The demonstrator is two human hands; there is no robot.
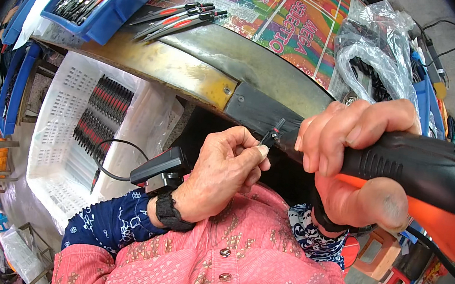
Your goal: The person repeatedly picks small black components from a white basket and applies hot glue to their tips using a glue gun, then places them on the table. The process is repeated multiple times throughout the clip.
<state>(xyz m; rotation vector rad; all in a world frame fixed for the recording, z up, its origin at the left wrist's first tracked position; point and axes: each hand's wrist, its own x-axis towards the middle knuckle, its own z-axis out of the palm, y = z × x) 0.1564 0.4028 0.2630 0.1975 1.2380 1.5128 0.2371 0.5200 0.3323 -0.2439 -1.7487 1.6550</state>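
Observation:
My left hand is closed in a pinch on a small slim black-and-red piece, held at the table's near edge. My right hand is wrapped round a black-and-orange power screwdriver. Its nose points left at the piece, close to my left fingertips; whether the tip touches it, I cannot tell. A small device on a black strap sits at my left wrist. Beyond my hands, several slender black-and-red pieces with pointed grey ends lie on the tabletop.
A blue bin with many similar pieces stands at the back left. Below it, a white perforated basket holds rows of black-and-red pieces. Clear plastic bags lie at the back right, by a colourful printed sheet on the table.

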